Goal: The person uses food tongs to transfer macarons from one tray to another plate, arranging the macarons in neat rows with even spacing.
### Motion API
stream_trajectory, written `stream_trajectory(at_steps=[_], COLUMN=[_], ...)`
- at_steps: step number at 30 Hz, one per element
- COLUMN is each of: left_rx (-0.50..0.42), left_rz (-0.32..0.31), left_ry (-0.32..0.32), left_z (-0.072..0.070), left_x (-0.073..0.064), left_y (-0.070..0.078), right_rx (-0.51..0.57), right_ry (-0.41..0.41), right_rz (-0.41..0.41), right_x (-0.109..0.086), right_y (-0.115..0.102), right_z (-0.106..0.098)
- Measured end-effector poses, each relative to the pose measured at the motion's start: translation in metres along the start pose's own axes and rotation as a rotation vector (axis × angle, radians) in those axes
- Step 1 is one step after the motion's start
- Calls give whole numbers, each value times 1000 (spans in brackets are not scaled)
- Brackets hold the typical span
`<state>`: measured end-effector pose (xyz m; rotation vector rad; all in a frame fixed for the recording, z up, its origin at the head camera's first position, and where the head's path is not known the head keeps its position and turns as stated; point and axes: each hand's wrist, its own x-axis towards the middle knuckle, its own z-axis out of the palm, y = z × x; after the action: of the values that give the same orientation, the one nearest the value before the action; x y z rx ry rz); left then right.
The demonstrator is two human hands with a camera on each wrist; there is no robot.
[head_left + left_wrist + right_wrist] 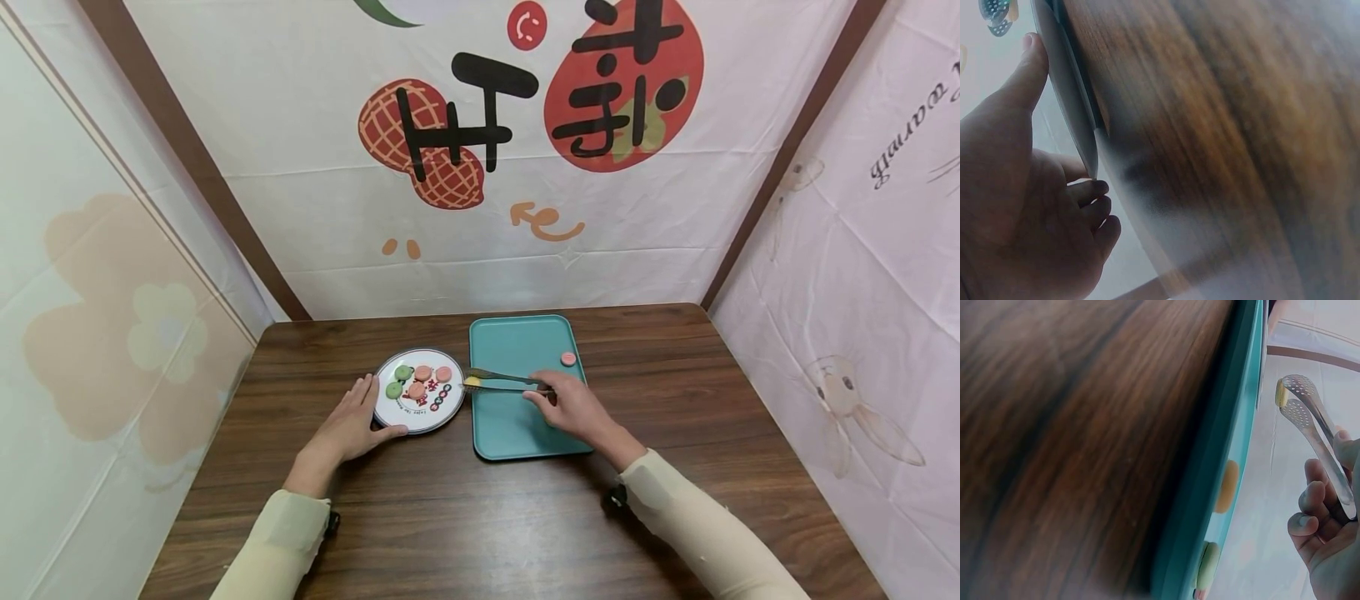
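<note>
My left hand lies at the left rim of a white plate, fingers extended along the edge and thumb stretched along the near side. On this plate lie several macarons, among them a green macaron and a pink macaron. With my right hand I grip metal tongs with perforated tips, also seen in the right wrist view. Their tips pinch a yellow macaron, raised between the plate and the teal tray. Another pink macaron sits on the tray's right side.
In the right wrist view, an orange macaron and a green macaron are on the tray; my right hand covers part of it in the head view. Dark wooden table lies underneath, with printed cloth walls behind and beside it.
</note>
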<state>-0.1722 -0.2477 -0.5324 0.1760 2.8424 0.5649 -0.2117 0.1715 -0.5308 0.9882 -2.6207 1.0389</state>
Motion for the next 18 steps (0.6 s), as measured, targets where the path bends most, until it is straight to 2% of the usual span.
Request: stream_trajectory(at_steps=[8,18], left_rx=[2,7], left_rz=[-6,-13], left_ry=[-6,-10], left_z=[2,3], left_x=[1,2], left_y=[-1,-2], right_rx=[-8,-42], right_ry=[2,-37], right_rz=[-34,-15], right_x=[7,16], right_y=[-6,-15], right_z=[5,11])
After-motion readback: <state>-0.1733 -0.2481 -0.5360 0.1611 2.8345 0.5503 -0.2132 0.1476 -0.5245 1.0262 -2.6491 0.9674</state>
